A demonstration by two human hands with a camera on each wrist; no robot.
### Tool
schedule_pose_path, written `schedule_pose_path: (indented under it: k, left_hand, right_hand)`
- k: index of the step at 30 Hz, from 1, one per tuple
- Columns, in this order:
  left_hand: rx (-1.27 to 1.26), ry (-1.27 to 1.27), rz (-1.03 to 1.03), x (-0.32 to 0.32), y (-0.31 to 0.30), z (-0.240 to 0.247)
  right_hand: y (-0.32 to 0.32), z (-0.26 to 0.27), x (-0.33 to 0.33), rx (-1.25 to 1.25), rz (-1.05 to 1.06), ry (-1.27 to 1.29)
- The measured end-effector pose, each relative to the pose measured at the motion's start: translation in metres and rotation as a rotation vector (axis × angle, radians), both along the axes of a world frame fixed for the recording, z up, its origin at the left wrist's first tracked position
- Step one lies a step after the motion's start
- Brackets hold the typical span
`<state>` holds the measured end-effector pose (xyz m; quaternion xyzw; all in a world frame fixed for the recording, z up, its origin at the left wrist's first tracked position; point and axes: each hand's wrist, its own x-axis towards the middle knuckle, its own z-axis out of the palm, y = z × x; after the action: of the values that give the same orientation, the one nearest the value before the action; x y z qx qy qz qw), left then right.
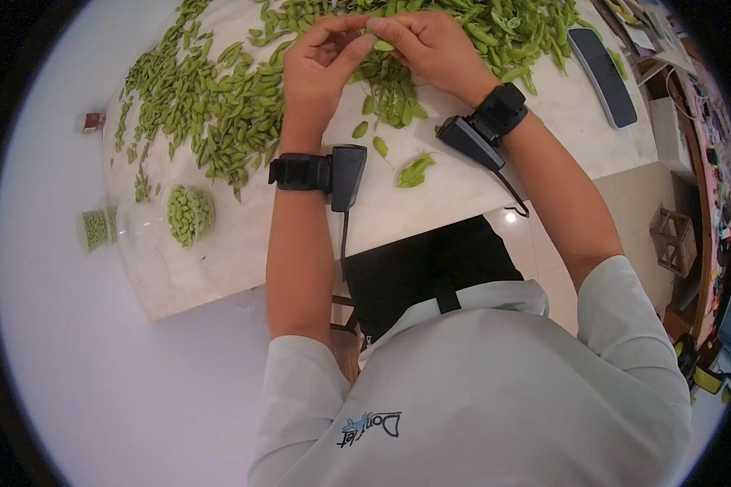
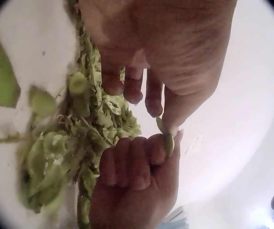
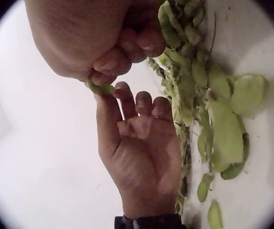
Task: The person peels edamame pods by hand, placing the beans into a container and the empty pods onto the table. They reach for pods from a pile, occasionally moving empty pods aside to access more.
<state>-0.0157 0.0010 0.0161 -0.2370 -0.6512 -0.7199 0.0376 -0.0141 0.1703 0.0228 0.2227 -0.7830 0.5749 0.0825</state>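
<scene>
Both hands meet over the far side of the table, fingertips at one green soybean pod (image 3: 101, 89). My left hand (image 1: 318, 69) pinches an end of it between thumb and index finger, its other fingers loosely bent. The right hand (image 1: 440, 53) grips the pod with thumb and curled fingers. In the left wrist view the pod (image 2: 169, 144) shows partly open between the thumbs. Below the hands lies a heap of split green hulls (image 1: 396, 101). To the left spreads a large pile of whole soybean pods (image 1: 219, 122).
A clear container (image 1: 190, 216) of shelled beans stands near the table's left front edge. A phone (image 1: 603, 79) lies at the right. A few loose hulls and a leaf-like green piece (image 1: 415, 171) lie nearer the body. Dark camera units (image 1: 348, 177) are strapped on both wrists.
</scene>
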Motion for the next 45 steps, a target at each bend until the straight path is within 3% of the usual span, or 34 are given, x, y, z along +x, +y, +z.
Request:
schedule_pose_path:
  k: [5, 11, 14, 23, 29, 32, 35, 38, 41, 44, 45]
  left_hand:
    - [-0.16, -0.056, 0.021, -0.002, -0.007, -0.001]
    - [-0.125, -0.084, 0.018, 0.001, -0.004, 0.0]
    - [-0.121, -0.062, 0.055, 0.002, -0.003, -0.001]
    - [0.138, 0.012, 0.16, -0.008, -0.005, -0.01]
    - [0.063, -0.027, 0.017, -0.004, -0.006, -0.01]
    - [-0.164, 0.002, 0.142, 0.009, 0.007, 0.005]
    - [-0.286, 0.109, 0.167, -0.003, 0.005, -0.012]
    - [-0.385, 0.031, 0.176, -0.002, 0.001, -0.008]
    - [-0.395, -0.005, 0.113, 0.003, 0.003, -0.002]
    - [-0.167, 0.016, 0.002, 0.002, 0.012, -0.007]
    - [-0.212, 0.025, 0.003, -0.001, 0.01, -0.011]
  right_hand:
    - [0.0, -0.012, -0.004, -0.036, 0.096, 0.003]
    - [0.004, -0.009, -0.002, -0.089, 0.179, -0.195]
    - [0.002, -0.009, -0.002, -0.091, 0.209, -0.17]
    - [0.001, 0.006, 0.0, 0.071, 0.086, -0.086]
    - [0.001, 0.009, 0.002, -0.003, -0.059, -0.189]
    - [0.001, 0.006, -0.001, 0.019, -0.103, -0.114]
    - [0.0, 0.006, -0.001, 0.007, -0.081, -0.066]
    - [-0.001, 0.007, 0.0, -0.01, -0.054, -0.083]
    - [0.001, 0.008, -0.001, 0.053, -0.065, -0.064]
    - [0.0, 0.01, 0.001, 0.005, -0.079, -0.102]
    - [-0.001, 0.01, 0.002, -0.009, -0.082, -0.114]
